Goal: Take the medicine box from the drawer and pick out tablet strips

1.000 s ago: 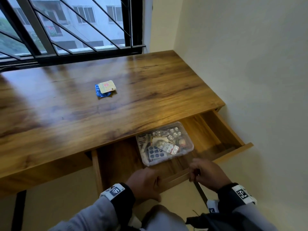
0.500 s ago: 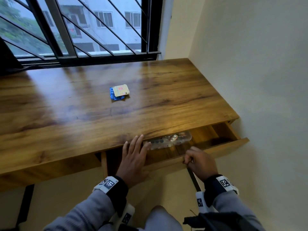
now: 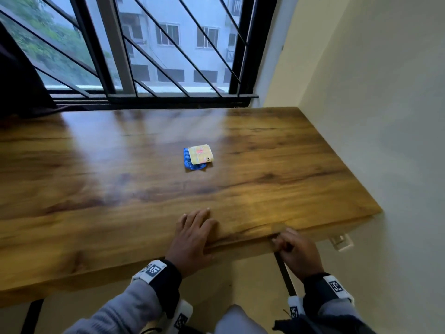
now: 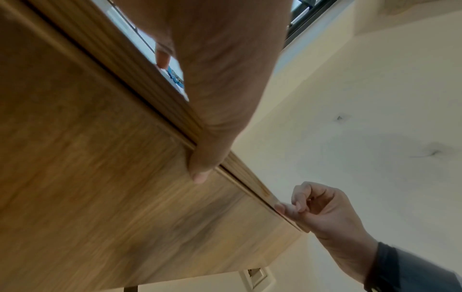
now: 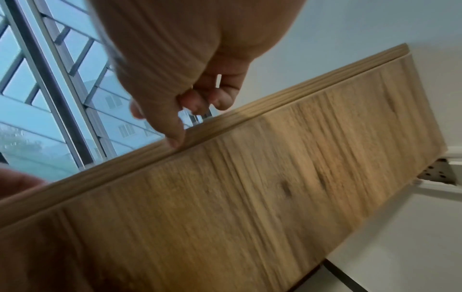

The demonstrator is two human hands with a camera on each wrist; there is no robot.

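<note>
The drawer front (image 4: 125,197) sits flush under the desk top (image 3: 120,189), so the medicine box inside is hidden. My left hand (image 3: 195,235) lies flat on the desk's front edge, fingers straight, with its thumb (image 4: 200,171) pressed on the drawer front. My right hand (image 3: 293,251) is curled into a loose fist holding nothing. Its thumb (image 5: 175,136) touches the top edge of the drawer front (image 5: 250,187). Two tablet strips (image 3: 197,157), one blue and one yellow, lie overlapped in the middle of the desk.
A barred window (image 3: 144,56) runs along the far side of the desk. A cream wall (image 3: 373,116) bounds the right end. A wall socket (image 3: 340,241) sits below the desk's right corner, and a black desk leg (image 3: 284,273) stands by my right wrist.
The drawer has gone from wide open to fully closed, hiding the medicine box. My left hand moved from the drawer front up onto the desk edge. The head view tilted up.
</note>
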